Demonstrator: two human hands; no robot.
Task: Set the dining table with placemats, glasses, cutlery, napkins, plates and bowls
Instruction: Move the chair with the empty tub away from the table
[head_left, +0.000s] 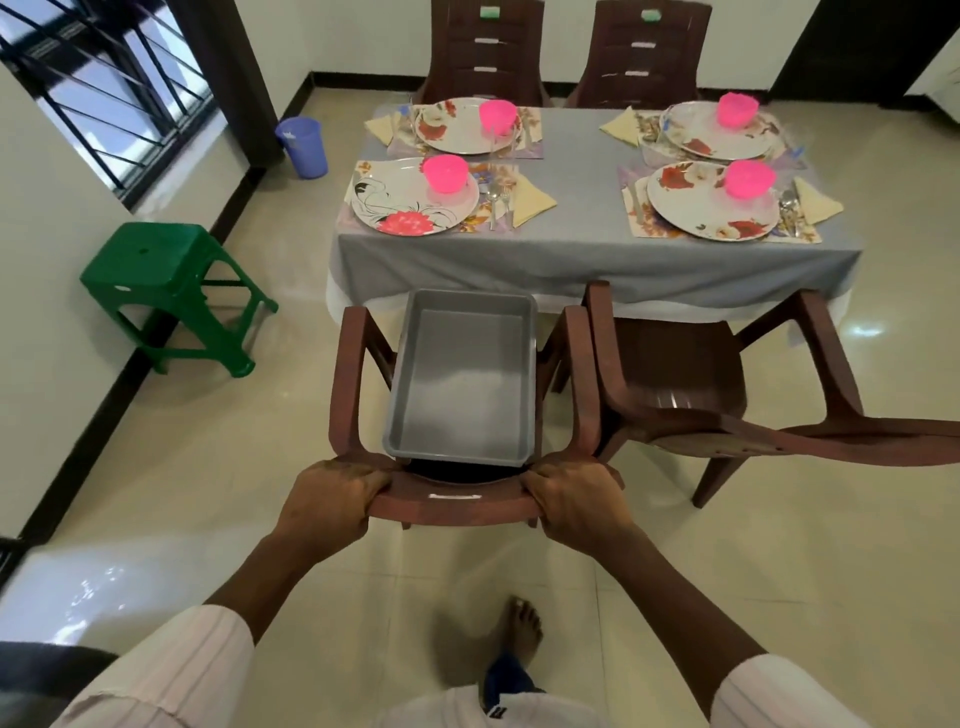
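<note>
Pink bowls (445, 173), four, atop four plates (395, 208) on the bench (582, 208); left hand (332, 506) and right hand (576, 501) curled round brown chair back (452, 506).

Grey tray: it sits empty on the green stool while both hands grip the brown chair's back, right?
No. The head view shows the grey tray sitting empty on the seat of the brown chair, not on the green stool, which stands apart by the wall. The left hand and right hand do grip that chair's back.
</note>
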